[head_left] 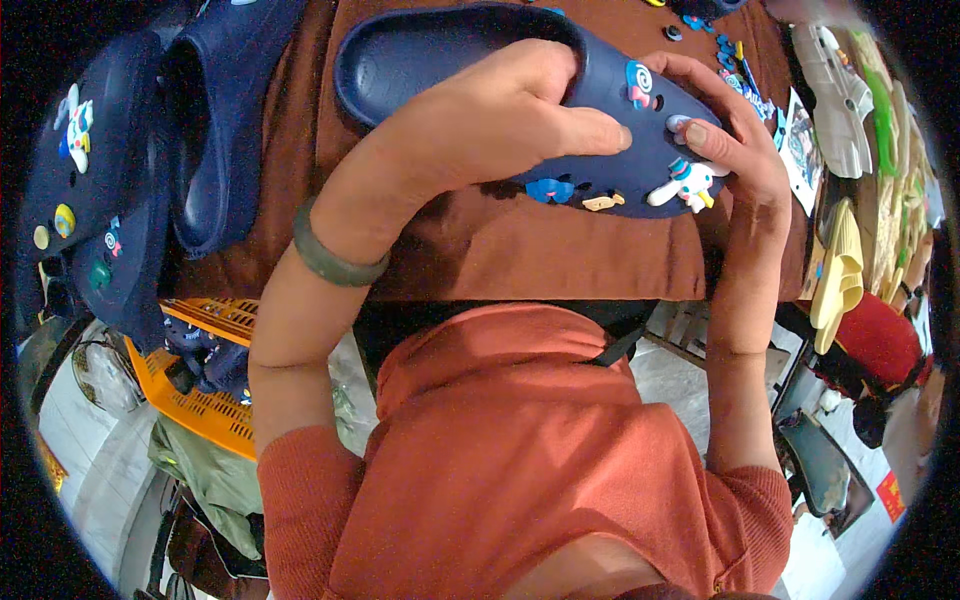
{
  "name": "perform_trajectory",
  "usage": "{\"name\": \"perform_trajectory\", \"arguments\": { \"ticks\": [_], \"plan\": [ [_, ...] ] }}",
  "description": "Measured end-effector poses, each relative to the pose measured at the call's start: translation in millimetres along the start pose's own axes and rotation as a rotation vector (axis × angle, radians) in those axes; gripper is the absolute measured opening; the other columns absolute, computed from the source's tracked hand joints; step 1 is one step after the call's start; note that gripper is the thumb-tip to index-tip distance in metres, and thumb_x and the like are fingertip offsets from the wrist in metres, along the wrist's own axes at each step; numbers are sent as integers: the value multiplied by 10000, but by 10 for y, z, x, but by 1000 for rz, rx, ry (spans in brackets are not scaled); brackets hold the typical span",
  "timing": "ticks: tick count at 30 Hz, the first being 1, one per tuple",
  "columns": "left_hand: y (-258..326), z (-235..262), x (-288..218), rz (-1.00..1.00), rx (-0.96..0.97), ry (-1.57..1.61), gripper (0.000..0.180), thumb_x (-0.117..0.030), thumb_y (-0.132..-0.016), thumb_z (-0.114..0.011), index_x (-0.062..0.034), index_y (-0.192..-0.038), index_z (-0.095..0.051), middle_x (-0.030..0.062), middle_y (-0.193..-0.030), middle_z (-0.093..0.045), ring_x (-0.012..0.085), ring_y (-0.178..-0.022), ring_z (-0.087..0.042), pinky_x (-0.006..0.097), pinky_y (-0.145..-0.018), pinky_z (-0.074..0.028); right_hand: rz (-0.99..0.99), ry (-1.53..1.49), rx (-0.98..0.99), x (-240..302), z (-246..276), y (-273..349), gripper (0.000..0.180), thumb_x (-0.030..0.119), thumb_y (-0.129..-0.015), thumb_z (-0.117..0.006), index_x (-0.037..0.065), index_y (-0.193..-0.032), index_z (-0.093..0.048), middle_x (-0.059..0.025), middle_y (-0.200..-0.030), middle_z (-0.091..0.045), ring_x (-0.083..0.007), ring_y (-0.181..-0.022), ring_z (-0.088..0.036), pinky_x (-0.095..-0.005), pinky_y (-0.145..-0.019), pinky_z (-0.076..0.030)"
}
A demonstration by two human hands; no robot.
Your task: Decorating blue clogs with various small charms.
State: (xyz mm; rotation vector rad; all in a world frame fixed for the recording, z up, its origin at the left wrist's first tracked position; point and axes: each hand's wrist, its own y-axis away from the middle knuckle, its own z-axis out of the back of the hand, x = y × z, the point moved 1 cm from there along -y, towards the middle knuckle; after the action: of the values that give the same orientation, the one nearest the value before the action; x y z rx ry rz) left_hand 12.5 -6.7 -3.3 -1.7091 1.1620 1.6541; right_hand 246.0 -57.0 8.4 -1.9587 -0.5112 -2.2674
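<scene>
A navy blue clog (640, 155) is held up over the brown-covered table, its toe to the right. My left hand (520, 115) reaches into the shoe's opening, with its thumb lying on the outside of the upper. Round the toe, my right hand (740, 150) is closed, its thumb beside a small pale charm (677, 124). Other charms sit on the upper: a blue one with a swirl (639, 84), a white figure with a blue hat (690, 185), a blue piece (550, 190) and a tan one (603, 202) along the side.
More navy clogs with charms (110, 150) stand at the left. Loose charms (725, 50) lie on the brown cloth (600, 255) beyond my right hand. White (835, 100) and yellow shoes (840, 275) are at the right. An orange basket (190, 400) is below the table at the left.
</scene>
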Motion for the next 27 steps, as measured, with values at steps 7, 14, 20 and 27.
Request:
{"name": "perform_trajectory", "arguments": {
  "ticks": [7, 14, 20, 27],
  "plan": [
    [-1, -3, -9, 27, -136, -210, 238, -134, -845, -683, 3, -1038, -665, 45, -935, -697, 109, -813, -647, 262, -722, -537, 61, 227, -170, 50, -126, 16, 474, 207, -824, -717, 6, -1233, -586, -61, -1102, -638, -141, -1024, -583, -263, -911, -447],
    [70, -64, 47, -140, -221, -386, 235, -135, -821, -721, 1, -1005, -666, 55, -914, -697, 111, -798, -645, 267, -703, -536, 167, 222, -142, 45, -130, 28, 409, 197, -841, -702, 0, -1177, -578, -70, -1113, -611, -161, -1046, -565, -289, -942, -421],
    [20, -27, -4, -83, -228, -422, 259, -152, -824, -724, -6, -1029, -665, 43, -928, -694, 114, -818, -644, 275, -723, -536, 151, 285, -122, 46, -106, 52, 424, 189, -872, -667, -15, -1222, -544, -97, -1194, -579, -189, -1118, -540, -308, -993, -387],
    [16, -18, 30, -108, -157, -290, 288, -164, -851, -702, -6, -1087, -652, 45, -964, -690, 114, -859, -643, 271, -773, -528, 103, 177, -113, 54, -150, 64, 427, 155, -889, -648, -23, -1257, -525, -88, -1189, -579, -170, -1120, -535, -291, -994, -388]
  ]
}}
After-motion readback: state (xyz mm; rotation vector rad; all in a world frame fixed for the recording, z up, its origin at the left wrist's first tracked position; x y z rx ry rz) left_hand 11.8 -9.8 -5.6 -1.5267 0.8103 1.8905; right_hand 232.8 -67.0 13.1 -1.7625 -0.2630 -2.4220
